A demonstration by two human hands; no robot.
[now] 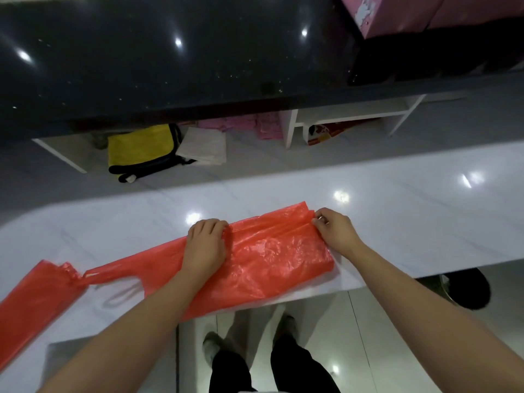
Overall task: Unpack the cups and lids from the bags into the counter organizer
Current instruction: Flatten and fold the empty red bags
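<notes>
A flattened red plastic bag [263,251] was laid across the white table [411,199], apparently empty. Its far edge was gripped by the left hand [205,245] with curled fingers, and its corner was pinched by the right hand [333,231], presumably to fold it flat. No cups, lids or organizer were visible.

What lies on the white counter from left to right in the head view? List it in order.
Crumpled red plastic bag at the left edge → left hand → flattened red plastic bag that both hands hold → right hand.
</notes>
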